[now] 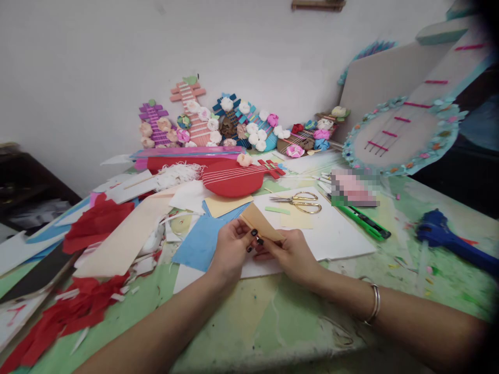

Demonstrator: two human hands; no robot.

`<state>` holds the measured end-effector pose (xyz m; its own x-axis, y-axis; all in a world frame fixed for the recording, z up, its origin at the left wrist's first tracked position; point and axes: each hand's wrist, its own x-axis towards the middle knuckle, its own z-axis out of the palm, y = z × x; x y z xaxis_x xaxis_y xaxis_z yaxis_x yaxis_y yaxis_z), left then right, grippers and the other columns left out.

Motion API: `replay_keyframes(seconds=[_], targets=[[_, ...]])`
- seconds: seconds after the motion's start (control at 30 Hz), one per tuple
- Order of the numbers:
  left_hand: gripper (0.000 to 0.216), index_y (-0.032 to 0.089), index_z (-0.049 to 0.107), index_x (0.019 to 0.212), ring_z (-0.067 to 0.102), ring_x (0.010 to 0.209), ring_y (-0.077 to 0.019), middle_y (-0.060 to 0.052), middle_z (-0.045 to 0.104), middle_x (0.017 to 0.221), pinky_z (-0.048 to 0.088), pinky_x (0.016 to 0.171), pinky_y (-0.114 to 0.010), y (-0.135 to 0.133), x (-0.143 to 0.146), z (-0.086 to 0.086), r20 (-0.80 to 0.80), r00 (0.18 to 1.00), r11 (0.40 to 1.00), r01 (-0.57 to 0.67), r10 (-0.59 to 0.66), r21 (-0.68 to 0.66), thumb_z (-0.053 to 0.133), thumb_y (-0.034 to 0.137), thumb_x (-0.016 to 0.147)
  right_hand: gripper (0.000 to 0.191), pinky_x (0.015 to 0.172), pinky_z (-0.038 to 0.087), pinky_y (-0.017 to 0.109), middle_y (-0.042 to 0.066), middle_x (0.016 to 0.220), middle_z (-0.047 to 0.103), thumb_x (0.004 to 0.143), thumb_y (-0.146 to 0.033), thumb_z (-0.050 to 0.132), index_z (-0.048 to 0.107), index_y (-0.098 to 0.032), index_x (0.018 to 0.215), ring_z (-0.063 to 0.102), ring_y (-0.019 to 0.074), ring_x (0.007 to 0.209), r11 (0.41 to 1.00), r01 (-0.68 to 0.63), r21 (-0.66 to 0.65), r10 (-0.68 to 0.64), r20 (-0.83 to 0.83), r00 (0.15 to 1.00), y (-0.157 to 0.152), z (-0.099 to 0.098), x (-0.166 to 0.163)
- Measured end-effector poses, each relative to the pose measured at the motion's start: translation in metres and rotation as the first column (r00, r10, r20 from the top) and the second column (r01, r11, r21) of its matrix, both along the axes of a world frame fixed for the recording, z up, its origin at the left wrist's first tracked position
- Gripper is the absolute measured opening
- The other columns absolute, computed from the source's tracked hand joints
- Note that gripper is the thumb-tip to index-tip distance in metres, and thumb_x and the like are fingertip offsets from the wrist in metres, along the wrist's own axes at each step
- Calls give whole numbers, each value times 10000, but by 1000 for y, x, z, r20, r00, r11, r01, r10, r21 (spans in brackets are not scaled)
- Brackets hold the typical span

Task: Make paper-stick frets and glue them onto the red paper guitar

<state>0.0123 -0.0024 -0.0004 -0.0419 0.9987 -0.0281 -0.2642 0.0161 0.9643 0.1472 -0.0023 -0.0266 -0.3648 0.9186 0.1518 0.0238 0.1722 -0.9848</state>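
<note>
A small folded piece of tan paper (262,222) is held up between both my hands over a white board (343,240). My left hand (234,246) pinches its left end with thumb and fingers. At the lower right edge, my right hand (290,254) grips the same paper, its fingertips partly hidden. Blue paper sheets (198,241) lie beside and under my left hand. Just beyond the paper rest gold-handled scissors (306,202), a green paper strip (277,210) and a pale yellow sheet (296,221).
A red lute-shaped craft (234,179) lies behind. Small flowered instruments (195,122) line the wall. To the right are a green utility knife (364,221), a blue glue gun (440,231) and a large lute-shaped piece (401,132). Red crepe scraps (86,306) cover the left.
</note>
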Motion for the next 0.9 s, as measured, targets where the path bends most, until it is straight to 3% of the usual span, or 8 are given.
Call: replay_keyframes(seconds=[0.17, 0.37, 0.5, 0.6, 0.9], targets=[[114, 116, 567, 608, 435, 391, -53, 40, 511, 473, 293, 416, -181, 2, -2, -2, 42, 999, 999, 11, -10, -36, 649, 96, 533, 213, 697, 534, 324, 33, 784, 684, 825, -344, 520, 674, -201, 789, 667, 193, 708, 998, -17, 56, 13, 71, 997, -2, 3, -1], [130, 111, 578, 595, 433, 389, -52, 30, 529, 480, 272, 403, -180, 6, -3, -3, 62, 998, 999, 27, -24, -47, 626, 47, 492, 213, 709, 542, 348, 53, 805, 686, 815, -345, 535, 670, -184, 787, 665, 204, 724, 1000, -17, 3, 17, 74, 997, -1, 4, -2], [116, 111, 612, 647, 441, 402, -61, 16, 548, 476, 284, 413, -187, 7, -5, 1, 4, 998, 998, 57, -57, -17, 693, 162, 582, 246, 673, 564, 342, 70, 802, 689, 767, -381, 588, 671, -154, 811, 672, 209, 720, 994, 15, -107, -20, -45, 999, 1, 8, -3], [200, 113, 620, 644, 430, 404, -63, 5, 552, 467, 286, 421, -196, 8, -7, 4, -5, 1000, 1000, 20, -20, -3, 693, 298, 651, 253, 651, 568, 346, 84, 758, 685, 749, -379, 600, 643, -131, 768, 684, 226, 690, 986, 55, -155, -61, -33, 998, 0, 10, -3], [224, 96, 592, 504, 364, 394, -48, 19, 476, 401, 238, 423, -204, 14, -13, 3, 42, 998, 998, -53, 54, -30, 739, 262, 532, 184, 665, 556, 324, 63, 752, 697, 814, -279, 495, 624, -160, 759, 691, 214, 686, 997, 40, 72, -52, 173, 984, -7, 8, -2]])
